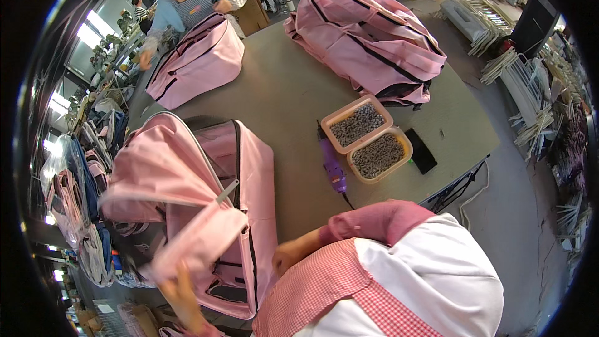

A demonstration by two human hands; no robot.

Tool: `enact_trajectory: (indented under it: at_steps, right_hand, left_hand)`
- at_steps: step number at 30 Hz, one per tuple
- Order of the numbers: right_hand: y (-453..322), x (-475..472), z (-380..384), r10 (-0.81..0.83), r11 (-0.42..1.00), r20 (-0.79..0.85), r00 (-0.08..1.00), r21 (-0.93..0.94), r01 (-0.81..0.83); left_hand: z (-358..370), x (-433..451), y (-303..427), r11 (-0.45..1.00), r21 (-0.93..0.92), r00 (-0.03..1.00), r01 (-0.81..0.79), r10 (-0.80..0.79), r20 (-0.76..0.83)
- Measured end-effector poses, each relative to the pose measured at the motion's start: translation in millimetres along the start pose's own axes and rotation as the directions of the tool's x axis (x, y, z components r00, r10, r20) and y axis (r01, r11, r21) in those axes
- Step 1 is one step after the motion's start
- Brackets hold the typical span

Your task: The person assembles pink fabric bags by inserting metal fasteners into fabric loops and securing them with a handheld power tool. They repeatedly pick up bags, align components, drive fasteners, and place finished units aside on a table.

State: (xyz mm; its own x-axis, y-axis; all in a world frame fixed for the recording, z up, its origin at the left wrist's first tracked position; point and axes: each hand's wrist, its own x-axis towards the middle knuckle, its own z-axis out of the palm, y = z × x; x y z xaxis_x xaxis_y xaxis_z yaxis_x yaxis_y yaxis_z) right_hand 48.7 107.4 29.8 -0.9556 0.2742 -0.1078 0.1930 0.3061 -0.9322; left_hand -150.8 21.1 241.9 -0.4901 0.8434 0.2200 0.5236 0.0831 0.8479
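Note:
In front of me stands an open pink fabric bag (263, 173) with black zippers and mesh panels. My left hand (183, 292) has its fingers on the lower end of a pink fabric flap (206, 238), blurred by motion, which slants across the bag's opening. A flat grey strip (228, 191) with a hole near its end sticks out at the flap's upper end. Behind it rises the bag's rounded pink cover (159, 164). My right hand (289, 255) is curled beside the bag's near side wall; its fingertips are hidden.
On the table (299, 126) lie a purple corded power screwdriver (334, 168), two tubs of small metal fasteners (358, 124) (379, 157) and a black phone (421, 150). Another pink bag (369, 42) sits farther off. Across the table a co-worker (187, 4) handles a third pink bag (201, 63).

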Motion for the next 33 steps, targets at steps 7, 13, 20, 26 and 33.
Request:
enact_trajectory:
  at_steps: [7,13,20,26,33]
  right_hand:
    - [79,-174,-123,0.226,0.92,-0.909,0.35,0.081,-0.385]
    - [159,-224,-118,0.357,0.555,-0.908,0.22,0.017,-0.832]
    - [131,-221,-131,0.279,0.693,-0.897,0.341,-0.058,-0.719]
    - [133,-220,-129,0.223,0.709,-0.904,0.364,-0.105,-0.697]
    - [139,-214,-121,0.069,0.709,-0.968,0.242,-0.123,-0.695]
  left_hand:
    - [234,230,111,0.537,0.575,0.78,-0.617,0.325,0.535]
    - [454,125,92,0.452,0.3,0.427,-0.84,0.211,0.879]
    - [537,60,-9,0.642,0.174,0.255,-0.747,0.035,0.966]
    - [546,65,-18,0.507,0.043,0.051,-0.861,0.002,0.999]
    - [540,66,-34,0.745,-0.037,0.308,-0.666,0.32,0.896]
